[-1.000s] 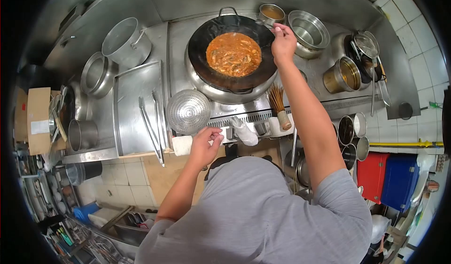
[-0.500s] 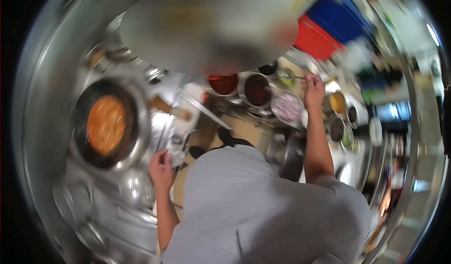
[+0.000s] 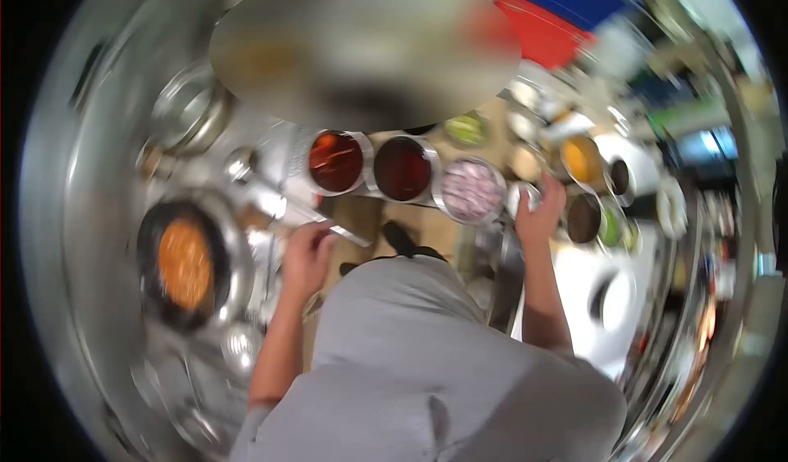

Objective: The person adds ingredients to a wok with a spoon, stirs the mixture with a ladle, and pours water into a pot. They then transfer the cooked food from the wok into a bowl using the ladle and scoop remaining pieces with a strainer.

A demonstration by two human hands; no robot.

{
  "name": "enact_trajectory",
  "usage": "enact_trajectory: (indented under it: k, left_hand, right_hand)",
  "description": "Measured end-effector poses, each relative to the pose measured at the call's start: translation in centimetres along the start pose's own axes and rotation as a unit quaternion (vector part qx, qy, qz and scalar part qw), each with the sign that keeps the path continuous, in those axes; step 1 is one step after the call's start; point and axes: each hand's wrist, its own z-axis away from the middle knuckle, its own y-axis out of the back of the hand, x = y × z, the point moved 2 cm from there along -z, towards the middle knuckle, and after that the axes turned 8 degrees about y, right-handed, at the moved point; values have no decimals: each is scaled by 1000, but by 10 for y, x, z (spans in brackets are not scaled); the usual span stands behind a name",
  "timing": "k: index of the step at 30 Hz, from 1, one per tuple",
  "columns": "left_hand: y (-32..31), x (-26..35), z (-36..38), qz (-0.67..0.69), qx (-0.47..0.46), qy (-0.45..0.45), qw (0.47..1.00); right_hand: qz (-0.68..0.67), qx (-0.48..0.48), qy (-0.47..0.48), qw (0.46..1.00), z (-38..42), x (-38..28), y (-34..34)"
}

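My right hand reaches over a small white container, thumb and fingers apart. A round metal tub of chopped pink-purple onion stands just left of it. My left hand hangs at the near end of a long metal strip; its fingers are loosely bent, apart from the thumb, with nothing visible in them. In front of me are a tub of red sauce and a tub of dark red sauce. At the left, a black pan holds an orange sauce.
Beyond the right hand are tubs of yellow food, dark food and chopped greens. White plates lie at the right. A perforated ladle and metal pots are on the left. A blurred oval covers the top centre.
My right hand has come down and nearer to the small white container; the spoon it held no longer shows in it. My left hand has moved up and right. The view has turned.
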Motion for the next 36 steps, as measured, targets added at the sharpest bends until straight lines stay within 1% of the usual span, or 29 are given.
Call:
enact_trajectory:
  k: [1, 2, 3, 4, 5, 6, 7, 8, 10, 11, 13, 14, 15, 17, 18, 19, 20, 21, 23, 24, 25, 26, 27, 28, 29, 30, 33, 34, 36]
  left_hand:
    - [-5, -6, 7, 13, 20, 26, 999]
    - [-9, -10, 15, -2, 37, 59, 998]
    - [-11, -13, 23, -12, 51, 89, 995]
    - [-9, -8, 34, -12, 73, 133, 988]
    - [-8, -6, 44, -4, 90, 171, 981]
    - [-13, -27, 58, 26, 151, 178, 972]
    - [-10, -41, 72, 46, 184, 218, 957]
    - [-6, -54, 86, 66, 231, 244, 940]
    - [15, -52, 112, 90, 301, 306, 898]
    - [24, -61, 124, 97, 324, 308, 889]
    - [46, -84, 148, 28, 403, 277, 872]
    - [60, -88, 154, -7, 400, 294, 868]
    - [73, -97, 159, -1, 418, 300, 858]
    - [96, -109, 160, -175, 474, 241, 829]
    - [110, -116, 158, -168, 486, 248, 821]
    - [123, -122, 154, -184, 504, 224, 814]
    - [134, -130, 148, -198, 518, 201, 808]
    - [145, -143, 141, -189, 527, 205, 803]
    - [160, -165, 128, -228, 526, 193, 796]
    - [164, -169, 124, -218, 531, 200, 794]
    - [169, -172, 119, -210, 484, 260, 809]
    - [175, -175, 116, -204, 434, 313, 820]
    - [183, -176, 113, -204, 439, 309, 819]
    - [190, -178, 108, -193, 427, 327, 821]
    - [191, -182, 104, -180, 414, 346, 823]
    - [189, -188, 104, -205, 407, 336, 824]
    - [197, -186, 114, -200, 389, 357, 825]
    - [196, -185, 118, -209, 398, 346, 823]
    - [191, -190, 118, -208, 426, 326, 818]
  right_hand:
    - [-122, -60, -7, 991, 4, -29, -10]
    - [-291, -192, -28, 937, 16, -52, -32]
    - [-432, -326, -46, 840, 27, -76, -52]
    - [-548, -415, -81, 722, 45, -105, -76]
    - [-630, -497, -117, 585, 67, -136, -99]
    - [-578, -554, -68, 595, 79, -161, -117]
    - [-522, -600, -18, 606, 91, -184, -131]
    - [-522, -615, 6, 591, 100, -205, -149]
    - [-360, -578, 155, 715, 116, -242, -190]
    - [-361, -579, 180, 708, 123, -258, -208]
    - [-374, -669, 44, 641, 139, -287, -255]
    - [-342, -579, 160, 723, 148, -296, -283]
    - [-367, -650, -11, 665, 117, -326, -244]
    - [-366, -496, 203, 761, 106, -348, -251]
    - [-396, -502, 173, 749, 107, -357, -253]
    - [-424, -508, 141, 737, 111, -362, -251]
    - [-449, -412, 258, 750, 106, -367, -225]
    - [-444, -412, 271, 748, 108, -364, -211]
    - [-483, -540, 165, 669, 112, -359, -194]
    - [-541, -574, 121, 603, 112, -362, -188]
    - [-534, -577, 125, 605, 103, -371, -172]
    - [-570, -585, 88, 570, 85, -394, -145]
    - [-607, -588, 53, 533, 69, -422, -130]
    - [-608, -584, 56, 534, 58, -446, -130]
    - [-580, -593, 94, 551, 47, -469, -133]
    - [-547, -604, 131, 565, 40, -489, -139]
    - [-530, -639, 152, 536, 24, -556, -179]
    - [-531, -641, 156, 532, 17, -579, -176]
    - [-464, -658, 169, 569, 9, -604, -173]
